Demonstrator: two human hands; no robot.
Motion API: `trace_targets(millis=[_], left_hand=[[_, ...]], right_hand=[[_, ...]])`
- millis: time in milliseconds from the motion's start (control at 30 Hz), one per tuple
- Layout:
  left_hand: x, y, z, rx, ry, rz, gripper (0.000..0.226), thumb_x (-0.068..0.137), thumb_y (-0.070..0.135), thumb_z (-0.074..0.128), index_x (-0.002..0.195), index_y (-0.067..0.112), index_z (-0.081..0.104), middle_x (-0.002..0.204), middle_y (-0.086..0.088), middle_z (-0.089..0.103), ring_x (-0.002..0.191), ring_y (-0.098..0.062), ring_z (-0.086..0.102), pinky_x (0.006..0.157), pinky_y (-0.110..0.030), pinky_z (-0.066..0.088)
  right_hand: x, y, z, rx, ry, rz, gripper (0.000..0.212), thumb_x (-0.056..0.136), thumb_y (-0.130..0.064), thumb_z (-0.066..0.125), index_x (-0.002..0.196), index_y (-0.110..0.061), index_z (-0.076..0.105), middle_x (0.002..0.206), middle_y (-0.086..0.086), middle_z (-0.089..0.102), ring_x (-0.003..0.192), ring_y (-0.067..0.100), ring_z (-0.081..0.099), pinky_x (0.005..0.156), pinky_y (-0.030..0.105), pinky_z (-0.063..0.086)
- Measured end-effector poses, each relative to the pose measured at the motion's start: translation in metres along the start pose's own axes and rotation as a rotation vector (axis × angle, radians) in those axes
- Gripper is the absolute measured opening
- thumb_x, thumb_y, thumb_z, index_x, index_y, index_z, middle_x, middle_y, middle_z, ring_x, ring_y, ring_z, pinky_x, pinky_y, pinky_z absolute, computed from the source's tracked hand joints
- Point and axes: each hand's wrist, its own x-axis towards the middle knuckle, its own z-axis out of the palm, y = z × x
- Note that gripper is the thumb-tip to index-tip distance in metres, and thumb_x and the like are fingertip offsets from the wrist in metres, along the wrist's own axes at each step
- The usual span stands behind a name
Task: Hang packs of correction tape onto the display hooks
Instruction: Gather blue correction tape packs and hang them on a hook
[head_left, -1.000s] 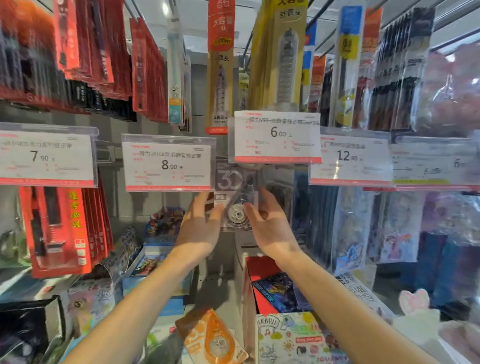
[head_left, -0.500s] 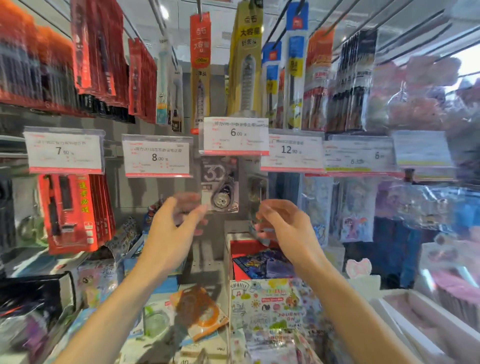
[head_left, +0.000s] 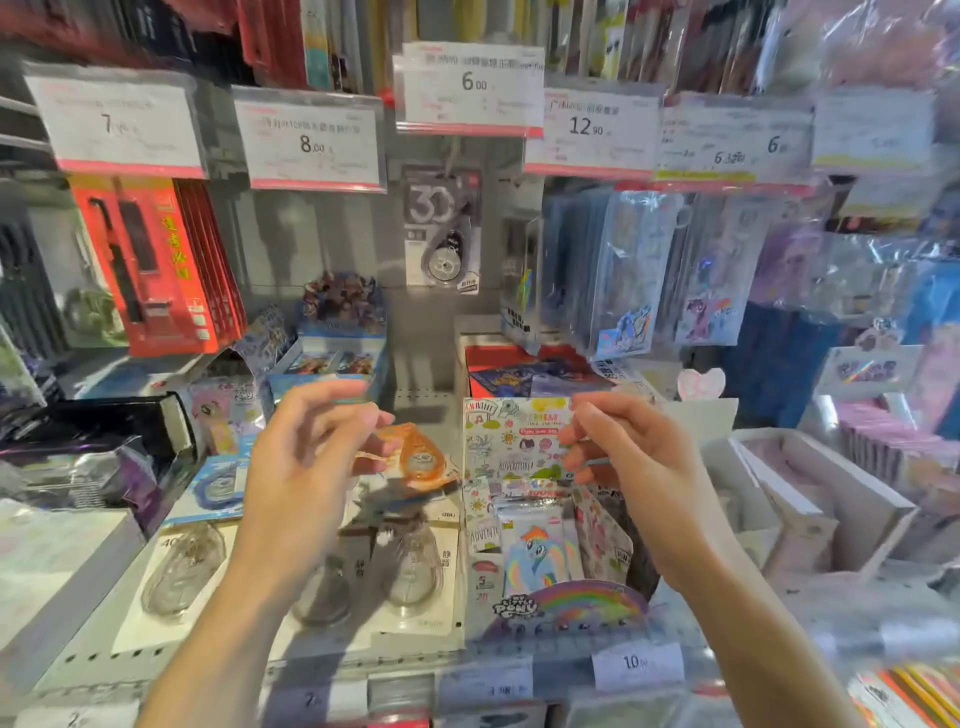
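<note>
While one grey correction tape pack (head_left: 442, 228) hangs on its display hook (head_left: 453, 150) under the 6.00 price tag (head_left: 472, 88), left hand (head_left: 306, 467) and right hand (head_left: 634, 457) hover loosely curled, holding nothing, above orange pack (head_left: 413, 457) lying on the shelf (head_left: 78, 660).

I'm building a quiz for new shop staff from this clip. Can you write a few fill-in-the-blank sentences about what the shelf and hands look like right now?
1. The grey correction tape pack hangs on a hook below the price tag that reads ____.
2. Both hands, the left hand and the right hand, hold ____.
3. The loose pack lying on the shelf between the hands is ____ in colour.
4. The red packs hang below the tag with the price starting with ____.

Missing words: 6.00; nothing; orange; 7
</note>
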Motion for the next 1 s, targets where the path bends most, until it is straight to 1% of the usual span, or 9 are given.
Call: trace_targets(millis=[167, 367, 433, 567, 700, 767, 833, 933, 1000], left_hand=[[-0.004, -0.013, -0.045, -0.032, 0.008, -0.049, 0.016, 0.099, 0.006, 0.062, 0.112, 0.016, 0.067, 0.087, -0.001, 0.081, 0.070, -0.013, 0.075, 0.066, -0.023, 0.062], [0.019, -0.028, -0.129, -0.040, -0.035, -0.087, 0.017, 0.099, 0.005, 0.062, 0.112, 0.014, 0.067, 0.085, -0.002, 0.081, 0.067, -0.012, 0.074, 0.062, -0.021, 0.061], [0.031, -0.032, -0.157, -0.017, -0.081, -0.077, 0.019, 0.099, 0.006, 0.062, 0.108, 0.021, 0.068, 0.086, -0.001, 0.081, 0.069, -0.013, 0.075, 0.063, -0.020, 0.060], [0.054, -0.036, -0.205, 0.029, -0.153, -0.058, 0.025, 0.099, 0.004, 0.062, 0.103, 0.028, 0.069, 0.085, 0.001, 0.080, 0.070, -0.011, 0.075, 0.064, -0.018, 0.059], [0.072, -0.046, -0.235, 0.095, -0.229, -0.101, 0.020, 0.099, 0.007, 0.064, 0.103, 0.025, 0.068, 0.077, 0.007, 0.077, 0.065, -0.007, 0.074, 0.061, -0.014, 0.056], [0.079, -0.054, -0.243, 0.161, -0.277, -0.127, 0.017, 0.098, 0.006, 0.065, 0.104, 0.022, 0.066, 0.074, 0.003, 0.075, 0.061, -0.005, 0.071, 0.060, -0.016, 0.056], [0.086, -0.063, -0.248, 0.255, -0.325, -0.154, 0.018, 0.097, 0.006, 0.066, 0.102, 0.024, 0.064, 0.075, -0.002, 0.071, 0.059, -0.005, 0.069, 0.061, -0.019, 0.055], [0.099, -0.080, -0.246, 0.427, -0.406, -0.248, 0.021, 0.098, 0.011, 0.067, 0.103, 0.030, 0.063, 0.089, -0.004, 0.069, 0.067, -0.014, 0.074, 0.071, -0.035, 0.059], [0.109, -0.091, -0.239, 0.511, -0.462, -0.322, 0.021, 0.097, 0.015, 0.067, 0.106, 0.033, 0.061, 0.102, -0.001, 0.069, 0.078, -0.025, 0.078, 0.082, -0.049, 0.062]], right_hand=[[-0.029, 0.007, 0.020, -0.020, 0.069, 0.019, 0.011, 0.101, -0.017, 0.066, 0.098, -0.019, 0.077, 0.082, 0.005, 0.079, 0.066, 0.014, 0.071, 0.056, 0.021, 0.059], [-0.041, 0.009, 0.083, -0.104, 0.181, -0.065, 0.014, 0.100, -0.016, 0.067, 0.092, -0.022, 0.078, 0.077, -0.001, 0.080, 0.066, 0.007, 0.072, 0.062, 0.016, 0.057], [-0.040, 0.009, 0.110, -0.144, 0.197, -0.082, 0.013, 0.099, -0.017, 0.067, 0.093, -0.024, 0.076, 0.077, -0.006, 0.081, 0.067, 0.003, 0.072, 0.064, 0.012, 0.055], [-0.034, 0.013, 0.163, -0.176, 0.167, -0.075, 0.013, 0.101, -0.011, 0.065, 0.096, -0.019, 0.074, 0.070, -0.008, 0.078, 0.061, 0.003, 0.068, 0.057, 0.012, 0.054], [-0.031, 0.031, 0.198, -0.282, 0.120, -0.022, 0.009, 0.101, -0.011, 0.066, 0.103, -0.013, 0.074, 0.069, -0.011, 0.075, 0.061, 0.001, 0.066, 0.059, 0.013, 0.053], [-0.029, 0.044, 0.210, -0.362, 0.075, 0.028, 0.008, 0.100, -0.013, 0.067, 0.103, -0.014, 0.074, 0.076, -0.007, 0.075, 0.067, 0.003, 0.067, 0.062, 0.013, 0.052], [-0.025, 0.059, 0.219, -0.427, 0.017, 0.076, 0.008, 0.101, -0.015, 0.066, 0.099, -0.018, 0.073, 0.083, -0.003, 0.074, 0.070, 0.003, 0.069, 0.067, 0.017, 0.053], [-0.011, 0.084, 0.231, -0.587, -0.090, 0.129, 0.007, 0.100, -0.024, 0.066, 0.103, -0.022, 0.073, 0.096, -0.001, 0.076, 0.079, 0.019, 0.073, 0.077, 0.036, 0.060], [0.005, 0.101, 0.236, -0.664, -0.148, 0.137, 0.010, 0.100, -0.027, 0.066, 0.107, -0.025, 0.072, 0.098, -0.001, 0.076, 0.080, 0.019, 0.071, 0.070, 0.025, 0.057]])
